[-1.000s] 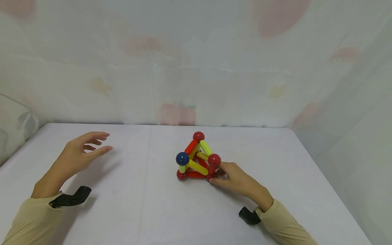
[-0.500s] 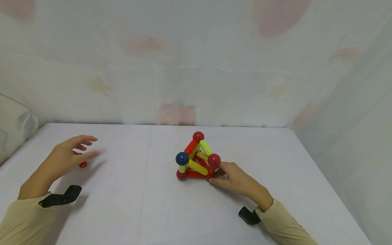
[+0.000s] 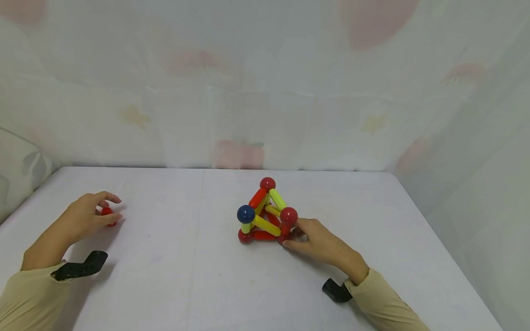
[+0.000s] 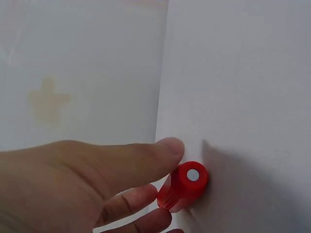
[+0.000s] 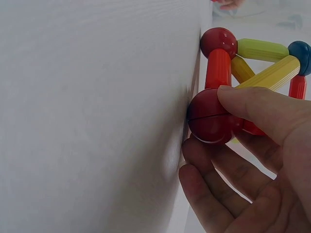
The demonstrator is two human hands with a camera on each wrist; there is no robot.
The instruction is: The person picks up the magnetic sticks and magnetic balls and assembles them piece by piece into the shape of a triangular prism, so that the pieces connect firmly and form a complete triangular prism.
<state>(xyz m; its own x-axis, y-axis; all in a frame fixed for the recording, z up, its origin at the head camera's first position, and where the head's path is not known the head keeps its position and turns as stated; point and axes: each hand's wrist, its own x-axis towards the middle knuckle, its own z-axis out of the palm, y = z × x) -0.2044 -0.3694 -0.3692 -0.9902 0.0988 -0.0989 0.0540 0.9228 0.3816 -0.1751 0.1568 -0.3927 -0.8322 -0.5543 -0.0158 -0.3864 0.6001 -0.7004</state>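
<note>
Near the middle of the white table stands a magnetic ball-and-stick structure (image 3: pixel 265 224) of red and yellow sticks with red and blue balls. My right hand (image 3: pixel 325 243) holds it by a red ball (image 5: pixel 212 116) at its lower right corner, thumb on one side and fingers curled beneath. At the left of the table my left hand (image 3: pixel 84 216) is around a red magnetic stick (image 4: pixel 187 182), with thumb and fingers spread either side of it. The left wrist view shows a silvery disc on the stick's end. The thumb covers part of the stick in the head view.
A white cloth covers the table (image 3: pixel 198 285). Behind it hangs a pale curtain (image 3: pixel 265 92) with faded fruit prints. A patterned cushion-like shape (image 3: pixel 20 170) lies beyond the left edge. Black camera mounts (image 3: pixel 337 291) sit on both wrists.
My left hand has moved left and down to the red stick, which came into view from behind it. The right hand and the structure have stayed in place.
</note>
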